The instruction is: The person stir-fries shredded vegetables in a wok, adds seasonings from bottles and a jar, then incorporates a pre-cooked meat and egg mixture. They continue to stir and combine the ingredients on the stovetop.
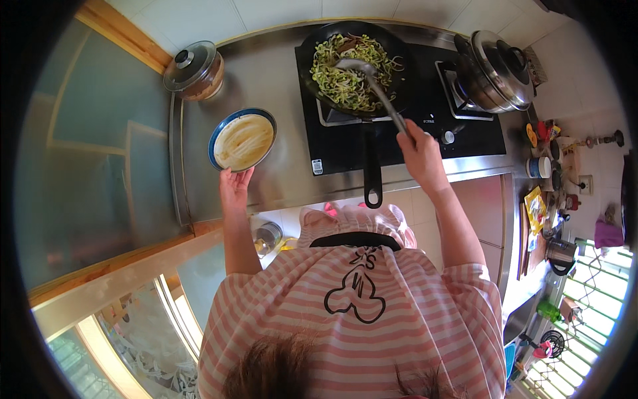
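Note:
My left hand (236, 185) grips the near rim of a shallow blue-rimmed bowl (245, 139), whose pale inside is smeared with a brownish residue. It is held over the steel counter, left of the stove. In my right hand (420, 152) is the handle of a metal cooking ladle (386, 99). The ladle's head rests among bean sprouts (339, 85) with green tops, which lie with some darker brown bits in a black frying pan (406, 55). The pan sits on the left burner, its black handle (372, 169) pointing towards me, with neither hand on it.
A lidded brown pot (199, 72) stands at the counter's back left. On the right burner is a steel pot with a domed lid (502, 72). A control knob (448, 137) lies right of my right hand. Jars, packets and a steel jug (560, 253) line the right-hand counter.

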